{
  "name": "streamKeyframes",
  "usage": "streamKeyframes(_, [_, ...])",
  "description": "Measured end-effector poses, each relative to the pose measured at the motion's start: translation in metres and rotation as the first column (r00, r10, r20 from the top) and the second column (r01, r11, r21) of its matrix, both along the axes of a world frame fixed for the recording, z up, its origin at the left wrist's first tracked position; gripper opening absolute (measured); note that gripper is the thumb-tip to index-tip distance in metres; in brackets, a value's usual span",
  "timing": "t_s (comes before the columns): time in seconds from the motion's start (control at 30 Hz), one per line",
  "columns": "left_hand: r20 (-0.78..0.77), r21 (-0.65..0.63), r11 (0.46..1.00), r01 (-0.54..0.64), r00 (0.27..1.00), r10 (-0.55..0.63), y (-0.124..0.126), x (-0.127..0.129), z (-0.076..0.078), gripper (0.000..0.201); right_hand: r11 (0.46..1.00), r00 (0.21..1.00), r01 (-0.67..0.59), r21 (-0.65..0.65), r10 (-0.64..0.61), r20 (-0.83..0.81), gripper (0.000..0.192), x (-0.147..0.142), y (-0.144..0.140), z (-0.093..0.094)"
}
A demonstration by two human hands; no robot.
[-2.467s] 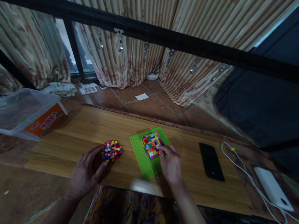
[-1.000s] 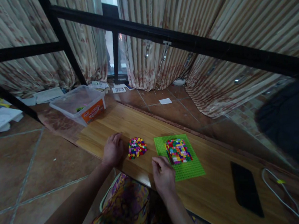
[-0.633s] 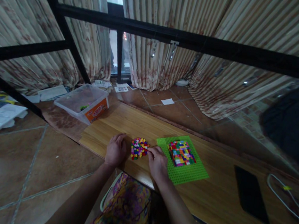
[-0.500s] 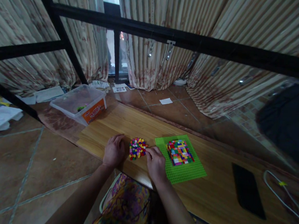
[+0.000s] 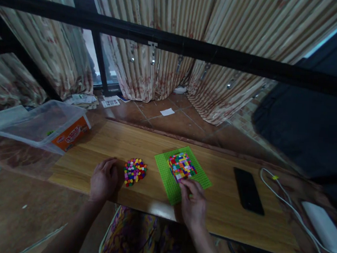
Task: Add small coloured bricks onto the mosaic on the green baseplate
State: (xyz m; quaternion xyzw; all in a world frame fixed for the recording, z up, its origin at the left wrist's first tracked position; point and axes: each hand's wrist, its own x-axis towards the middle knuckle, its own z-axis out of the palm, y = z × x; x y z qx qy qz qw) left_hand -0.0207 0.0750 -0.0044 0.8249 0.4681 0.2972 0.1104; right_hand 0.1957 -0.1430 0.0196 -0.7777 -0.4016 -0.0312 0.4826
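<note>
My right hand (image 5: 193, 201) pinches a tiny toy brick, mostly hidden by the fingertips, at the near edge of a multicoloured brick build (image 5: 183, 165). That build sits on a bright green studded baseplate (image 5: 164, 173). A loose pile of small coloured bricks (image 5: 135, 171) lies on the wooden tabletop to the left of the baseplate. Just left of the pile, my left hand (image 5: 104, 179) rests on the wood with its fingers loosely curved and the thumb apart, holding nothing that I can see.
A clear plastic tub (image 5: 48, 120) with an orange label stands at the table's left end. On the right lie a black phone (image 5: 248, 190), a white cable (image 5: 286, 196) and a white device (image 5: 323, 224). A black metal rail (image 5: 176, 40) crosses beyond the table, before striped curtains (image 5: 161, 74).
My right hand has gone from the loose pile to the near edge of the build on the baseplate. The left hand stays beside the pile. My view has turned to the right.
</note>
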Motion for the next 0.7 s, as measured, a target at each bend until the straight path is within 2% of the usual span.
streamKeyframes(0.13, [-0.002, 0.012, 1.000, 0.009, 1.000, -0.009, 0.002, 0.000, -0.001, 0.030, 0.987, 0.988, 0.151, 0.052, -0.152, 0.031, 0.021, 0.032, -0.008, 0.001])
streamKeyframes(0.23, [-0.002, 0.007, 1.000, 0.009, 1.000, -0.009, 0.002, 0.000, 0.000, 0.029, 0.979, 0.978, 0.191, 0.064, -0.196, 0.074, 0.021, 0.042, -0.002, 0.002])
streamKeyframes(0.43, [-0.006, 0.005, 1.000, 0.014, 1.000, -0.014, 0.003, 0.000, 0.000, 0.030, 0.979, 0.967, 0.201, 0.023, -0.203, 0.152, 0.017, 0.041, 0.011, -0.002])
streamKeyframes(0.57, [-0.013, 0.013, 1.000, 0.017, 1.000, -0.016, 0.003, 0.000, -0.001, 0.030, 0.975, 0.956, 0.217, 0.051, -0.222, 0.192, 0.015, 0.042, 0.014, -0.008])
streamKeyframes(0.7, [-0.027, 0.023, 1.000, 0.016, 1.000, -0.016, 0.003, -0.001, -0.001, 0.031, 0.966, 0.960, 0.233, 0.108, -0.246, 0.132, 0.014, 0.042, 0.016, -0.011])
